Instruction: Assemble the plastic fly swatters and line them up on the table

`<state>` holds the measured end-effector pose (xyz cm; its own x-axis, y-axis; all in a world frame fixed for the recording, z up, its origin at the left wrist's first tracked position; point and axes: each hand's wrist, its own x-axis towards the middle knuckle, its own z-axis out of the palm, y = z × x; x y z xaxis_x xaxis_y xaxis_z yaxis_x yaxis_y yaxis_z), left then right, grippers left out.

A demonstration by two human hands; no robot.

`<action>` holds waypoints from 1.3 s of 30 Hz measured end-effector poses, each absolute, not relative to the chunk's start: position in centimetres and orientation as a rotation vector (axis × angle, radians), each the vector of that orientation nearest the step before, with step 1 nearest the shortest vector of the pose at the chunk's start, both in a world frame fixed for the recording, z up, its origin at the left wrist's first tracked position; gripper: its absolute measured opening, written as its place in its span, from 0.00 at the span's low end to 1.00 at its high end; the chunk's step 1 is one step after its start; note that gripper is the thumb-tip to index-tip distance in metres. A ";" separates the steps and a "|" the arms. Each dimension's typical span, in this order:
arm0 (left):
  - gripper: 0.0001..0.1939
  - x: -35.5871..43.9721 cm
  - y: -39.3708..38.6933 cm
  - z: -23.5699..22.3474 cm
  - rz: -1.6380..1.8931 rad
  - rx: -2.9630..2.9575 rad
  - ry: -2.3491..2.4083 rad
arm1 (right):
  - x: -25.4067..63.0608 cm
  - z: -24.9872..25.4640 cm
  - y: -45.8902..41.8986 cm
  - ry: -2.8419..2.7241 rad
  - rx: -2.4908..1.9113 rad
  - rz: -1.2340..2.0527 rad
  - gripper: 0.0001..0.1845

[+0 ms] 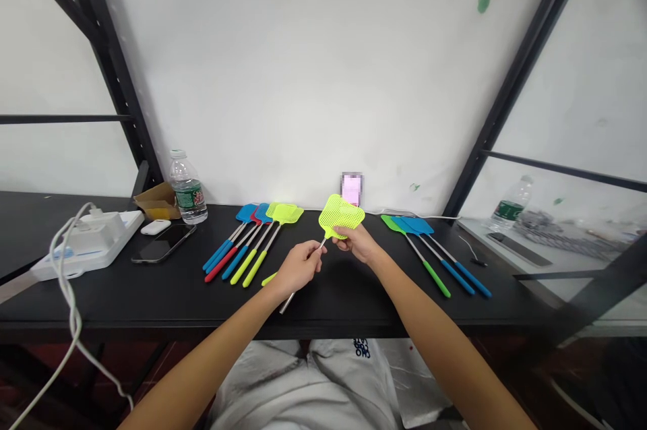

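Observation:
My left hand (300, 266) is closed around the thin metal rod of a yellow-green fly swatter (333, 216). The rod's bare metal end sticks out below that hand, tilted toward the table's front edge. With fingers and thumb, my right hand (355, 241) grips the swatter's perforated head at its lower right. Beside my left wrist lies a yellow-green handle (269, 279), partly hidden by the arm. To the left, several fly swatters lie side by side, among them blue ones (247, 213), a red one (221, 264) and yellow-green ones (286, 213).
On the right lie a green fly swatter (435, 278) and two blue ones (457, 276). A phone (352, 189) leans against the wall. At left are a water bottle (188, 194), cardboard box (159, 202), white case (156, 227), black phone (164, 243) and power strip (96, 244) with cables.

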<state>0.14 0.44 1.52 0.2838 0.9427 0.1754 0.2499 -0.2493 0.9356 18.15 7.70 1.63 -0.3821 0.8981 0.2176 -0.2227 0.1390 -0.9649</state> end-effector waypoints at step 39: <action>0.13 0.0 0.1 2.1 1.076 1.892 1.182 | 18.0 1.6 7.5 -1.425 -0.686 1.506 0.14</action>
<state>-0.05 0.13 2.08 0.2557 0.9195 0.2986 0.3831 -0.3800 0.8419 18.03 7.54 1.61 -0.4199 0.8870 0.1920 -0.2411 0.0949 -0.9658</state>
